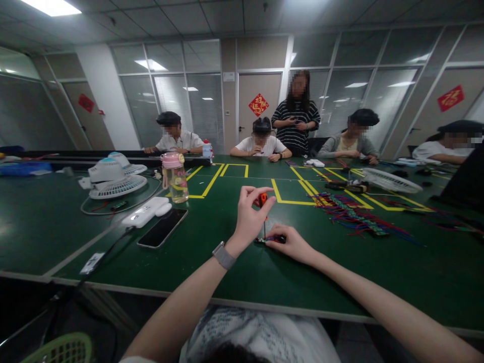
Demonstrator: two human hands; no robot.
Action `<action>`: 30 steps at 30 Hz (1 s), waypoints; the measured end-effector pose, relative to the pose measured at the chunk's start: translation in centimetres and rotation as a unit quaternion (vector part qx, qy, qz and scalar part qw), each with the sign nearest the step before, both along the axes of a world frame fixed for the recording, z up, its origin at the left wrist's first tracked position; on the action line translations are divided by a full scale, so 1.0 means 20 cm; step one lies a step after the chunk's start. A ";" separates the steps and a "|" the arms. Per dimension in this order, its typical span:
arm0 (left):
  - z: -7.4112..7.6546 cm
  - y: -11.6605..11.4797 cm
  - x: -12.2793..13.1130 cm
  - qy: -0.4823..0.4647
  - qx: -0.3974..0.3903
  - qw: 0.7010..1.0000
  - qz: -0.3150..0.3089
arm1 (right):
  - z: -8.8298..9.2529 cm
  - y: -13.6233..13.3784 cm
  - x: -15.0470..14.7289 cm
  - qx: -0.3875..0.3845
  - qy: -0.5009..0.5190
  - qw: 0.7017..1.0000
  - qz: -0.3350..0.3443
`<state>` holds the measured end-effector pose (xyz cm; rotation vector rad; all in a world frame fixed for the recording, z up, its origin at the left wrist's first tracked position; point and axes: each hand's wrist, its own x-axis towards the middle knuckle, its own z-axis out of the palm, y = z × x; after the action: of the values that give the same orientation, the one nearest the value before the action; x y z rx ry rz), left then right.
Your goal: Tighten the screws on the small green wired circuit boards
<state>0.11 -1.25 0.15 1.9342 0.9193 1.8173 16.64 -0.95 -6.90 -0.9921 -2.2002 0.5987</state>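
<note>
My left hand [252, 214], with a grey-banded watch on its wrist, grips the orange and black handle of a screwdriver [263, 199] between fingers and thumb. The screwdriver stands upright, its thin shaft reaching down to a small green circuit board [260, 240] on the table. My right hand [290, 243] rests on the tabletop just right of the shaft. Its fingers are closed on the board's right end, where red and blue wires and a small black part [280, 238] show. Whether the screwdriver tip touches a screw is too small to tell.
On the green table [212, 262], a phone [163, 228], a white power bank [145, 212], a pink-lidded bottle [176, 179] and white fans [117, 184] lie to the left. Several wired circuit boards [353, 212] are rowed at right. Yellow tape marks rectangles. Several people are across the table.
</note>
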 end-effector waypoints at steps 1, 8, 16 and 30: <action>0.00 0.00 0.00 -0.007 -0.004 1.000 -0.001 | 0.00 0.00 0.00 0.000 0.000 1.000 0.001; 0.00 0.02 0.02 -0.068 -0.069 0.989 -0.113 | 0.01 -0.01 0.00 0.003 -0.006 1.000 0.004; 0.00 0.04 0.00 -0.046 -0.056 0.996 -0.054 | 0.00 0.00 0.00 0.003 -0.001 1.000 0.002; 0.00 0.03 0.01 -0.065 -0.073 0.988 -0.118 | 0.00 0.00 0.01 -0.001 -0.003 1.000 0.000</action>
<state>0.23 -0.57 0.12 1.7315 0.7255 1.6686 16.75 -0.93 -6.99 -0.9958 -2.2049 0.6004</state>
